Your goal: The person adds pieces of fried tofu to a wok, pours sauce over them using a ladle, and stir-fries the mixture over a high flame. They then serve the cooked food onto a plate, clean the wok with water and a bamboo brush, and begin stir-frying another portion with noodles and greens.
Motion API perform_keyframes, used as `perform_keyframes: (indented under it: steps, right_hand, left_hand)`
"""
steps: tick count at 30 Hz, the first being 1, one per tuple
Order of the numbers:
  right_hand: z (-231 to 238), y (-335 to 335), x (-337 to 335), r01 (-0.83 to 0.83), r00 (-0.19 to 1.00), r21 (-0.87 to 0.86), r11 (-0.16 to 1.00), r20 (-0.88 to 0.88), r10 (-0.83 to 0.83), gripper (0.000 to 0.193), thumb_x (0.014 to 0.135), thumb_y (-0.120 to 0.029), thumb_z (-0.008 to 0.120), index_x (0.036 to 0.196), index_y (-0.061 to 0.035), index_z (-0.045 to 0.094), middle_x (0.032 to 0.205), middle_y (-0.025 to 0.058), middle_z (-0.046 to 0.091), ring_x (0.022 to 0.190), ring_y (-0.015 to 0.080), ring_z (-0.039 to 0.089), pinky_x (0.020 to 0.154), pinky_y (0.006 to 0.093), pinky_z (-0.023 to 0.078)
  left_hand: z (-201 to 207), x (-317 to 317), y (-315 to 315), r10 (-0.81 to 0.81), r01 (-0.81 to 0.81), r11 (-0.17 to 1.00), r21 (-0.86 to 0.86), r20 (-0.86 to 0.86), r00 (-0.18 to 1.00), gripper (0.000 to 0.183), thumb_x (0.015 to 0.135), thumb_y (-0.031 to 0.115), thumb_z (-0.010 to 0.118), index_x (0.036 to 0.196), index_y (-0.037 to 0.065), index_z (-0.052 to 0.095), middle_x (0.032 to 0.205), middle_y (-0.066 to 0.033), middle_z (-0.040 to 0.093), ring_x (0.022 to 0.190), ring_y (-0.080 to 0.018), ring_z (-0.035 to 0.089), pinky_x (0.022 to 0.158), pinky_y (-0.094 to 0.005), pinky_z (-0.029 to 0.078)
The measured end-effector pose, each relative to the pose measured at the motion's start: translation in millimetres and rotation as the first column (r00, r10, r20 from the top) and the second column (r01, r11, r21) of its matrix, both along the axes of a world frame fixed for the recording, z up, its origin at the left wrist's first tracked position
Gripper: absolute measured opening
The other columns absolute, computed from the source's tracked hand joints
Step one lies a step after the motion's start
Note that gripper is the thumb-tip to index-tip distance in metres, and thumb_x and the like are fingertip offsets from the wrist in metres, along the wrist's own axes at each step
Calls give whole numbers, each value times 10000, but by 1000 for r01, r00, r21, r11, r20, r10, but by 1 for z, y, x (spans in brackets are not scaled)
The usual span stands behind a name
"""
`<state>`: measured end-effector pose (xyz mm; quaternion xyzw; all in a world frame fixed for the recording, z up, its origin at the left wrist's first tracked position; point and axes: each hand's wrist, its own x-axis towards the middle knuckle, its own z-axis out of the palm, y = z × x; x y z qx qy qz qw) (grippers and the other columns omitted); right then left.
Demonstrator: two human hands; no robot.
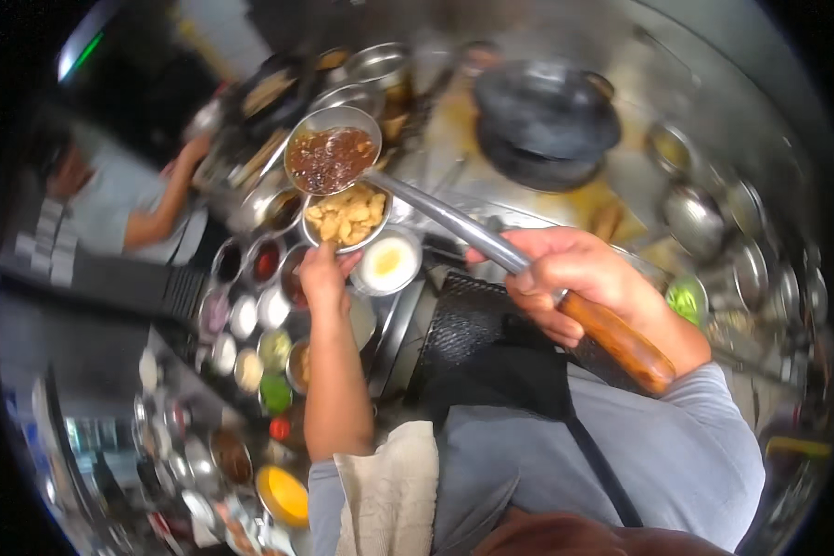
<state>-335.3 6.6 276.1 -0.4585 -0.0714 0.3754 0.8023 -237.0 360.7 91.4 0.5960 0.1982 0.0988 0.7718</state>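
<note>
My right hand (579, 278) is closed around the metal shaft of a long ladle (454, 219), just above its wooden handle. Glossy reddish-brown sauce (334, 156) with lumps fills the ladle's wide bowl. Below and right against it, golden fried pieces (347, 217) lie in a round metal bowl (354, 249), whose near rim my left hand (326, 278) grips. The ladle hides the far edge of this bowl. Beside it on the right stands a white bowl (419, 269) with a yellow centre.
A dark wok (547, 116) sits on the stove at the far right. Several small seasoning containers (265, 263) crowd the left. Metal ladles and strainers (693, 221) line the right side. Another person (120, 208) stands at the far left.
</note>
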Motion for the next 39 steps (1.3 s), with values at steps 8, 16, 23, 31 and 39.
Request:
perform_keyframes:
  steps: [8, 16, 23, 31, 39]
  right_hand:
    - [-26, -147, 44, 406, 912, -33, 913, -48, -407, 417, 897, -48, 545, 1300, 56, 563, 654, 51, 533, 409, 163, 516, 386, 293, 425]
    - [-88, -252, 143, 551, 829, -428, 717, 178, -530, 458, 868, -106, 565, 1298, 49, 530, 693, 39, 547, 451, 145, 524, 410, 292, 429]
    - [-127, -277, 165, 619, 765, -291, 729, 17, -643, 429, 863, -112, 562, 1258, 58, 564, 674, 33, 514, 453, 130, 497, 428, 272, 411]
    - [-104, -264, 124, 622, 776, -86, 778, -69, -627, 589, 872, -61, 494, 1434, 106, 436, 618, 40, 454, 367, 138, 463, 341, 275, 413]
    - [-71, -204, 109, 697, 704, -152, 701, -41, -709, 611, 851, -46, 518, 1444, 74, 434, 627, 39, 475, 356, 146, 463, 336, 279, 418]
  left_hand:
    - [-24, 135, -200, -261, 265, 955, -136, 48, 964, 262, 957, 95, 552, 1104, -123, 547, 983, -203, 660, 727, -271, 697, 638, -348, 640]
    - [-36, 205, -283, -239, 236, 969, -72, -33, 971, 295, 952, 120, 577, 1070, -142, 511, 963, -230, 643, 720, -262, 688, 650, -348, 651]
    - [-49, 223, -285, -206, 203, 978, -54, -58, 977, 291, 960, 116, 574, 1097, -134, 518, 1002, -217, 645, 768, -254, 690, 670, -344, 651]
    - [-54, 251, -287, -347, 347, 938, -9, -70, 935, 254, 961, 90, 555, 1104, -119, 555, 1009, -193, 663, 757, -230, 696, 657, -318, 644]
    - [-50, 288, -308, -451, 450, 892, -34, -125, 884, 267, 952, 86, 558, 1075, -151, 553, 981, -240, 665, 706, -243, 701, 585, -308, 621]
